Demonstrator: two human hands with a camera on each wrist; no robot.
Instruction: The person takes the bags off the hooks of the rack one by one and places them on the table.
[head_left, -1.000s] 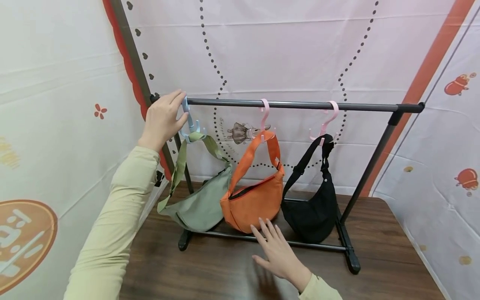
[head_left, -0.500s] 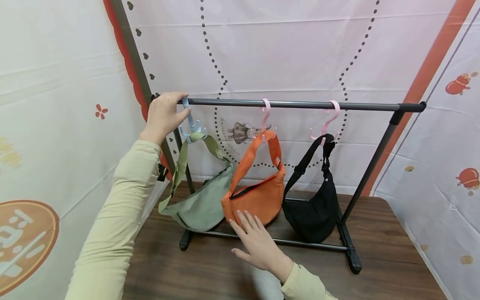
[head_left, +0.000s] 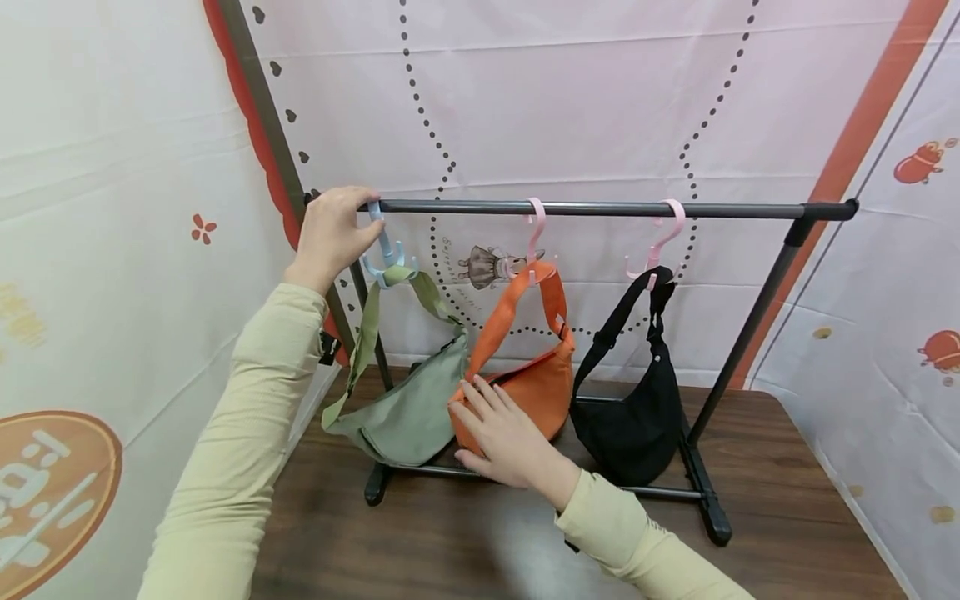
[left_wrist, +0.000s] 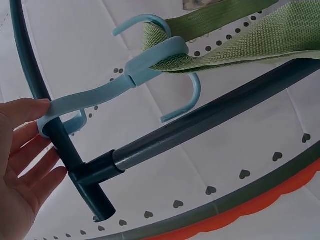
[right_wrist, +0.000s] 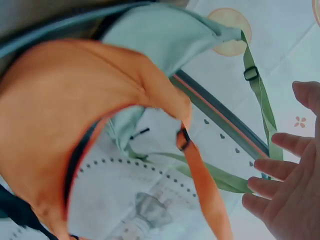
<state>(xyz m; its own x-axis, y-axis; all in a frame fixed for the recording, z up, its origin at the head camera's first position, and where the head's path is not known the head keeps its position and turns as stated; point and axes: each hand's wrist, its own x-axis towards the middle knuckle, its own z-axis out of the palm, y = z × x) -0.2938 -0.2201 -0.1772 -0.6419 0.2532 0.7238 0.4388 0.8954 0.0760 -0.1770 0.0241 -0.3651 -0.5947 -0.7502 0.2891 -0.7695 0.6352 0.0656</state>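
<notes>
My left hand (head_left: 333, 237) is at the left end of the black rail (head_left: 465, 207), thumb and fingers pinching the top of a light blue multi-prong hook (left_wrist: 95, 97) where it hooks over the bar. From that hook, by its strap, hangs a sage green crossbody bag (head_left: 420, 408). My right hand (head_left: 510, 437), fingers straight and spread, is in front of an orange crossbody bag (head_left: 551, 383) and covers part of its front in the head view. The orange bag's zip gapes and its strap loops over a pink hook (head_left: 537, 229). In the right wrist view, the right fingers (right_wrist: 282, 170) hold nothing.
A black crossbody bag (head_left: 633, 417) hangs from a second pink hook (head_left: 672, 229) further right. The rack's lower bar (head_left: 667, 493) and right foot (head_left: 712, 508) stand on a brown wooden table (head_left: 360, 550). Printed cloth (head_left: 600, 92) encloses the back and sides.
My right hand has moved up and left, from below the orange bag to in front of it. The left hand stays at the blue hook, and the bags hang where they were.
</notes>
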